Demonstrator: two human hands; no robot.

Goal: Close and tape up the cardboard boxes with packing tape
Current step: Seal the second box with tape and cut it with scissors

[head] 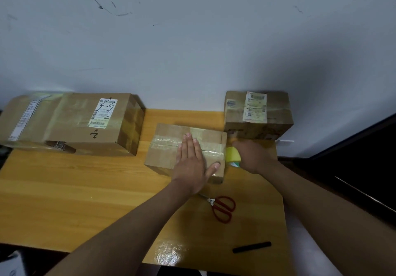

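A pale, scuffed wall [192,39] rises behind a glossy wooden surface [64,200], its honey-coloured grain catching a patch of glare near the front edge. The largest cardboard box [70,123] lies at the far left against the wall, closed, banded with clear tape and bearing a white printed label. A squarer cardboard box [258,114] sits at the far right corner, also taped, with yellowed labels on top. Between them, nearer the person, lies the small cardboard box [171,153], flaps closed, a strip of clear packing tape [169,143] running along its top seam. The left hand [190,160] lies flat on this box with fingers straight and together, thumb spread toward the box's right edge, pressing the taped lid. Just beside the box's right side, the right hand [254,155] is curled around a tape dispenser [233,155], of which only a yellow-green part shows; the hand is blurred. Red-handled scissors [222,208] lie on the surface near the left forearm, blades partly hidden beneath it. A black marker [251,247] lies apart, near the front right edge.
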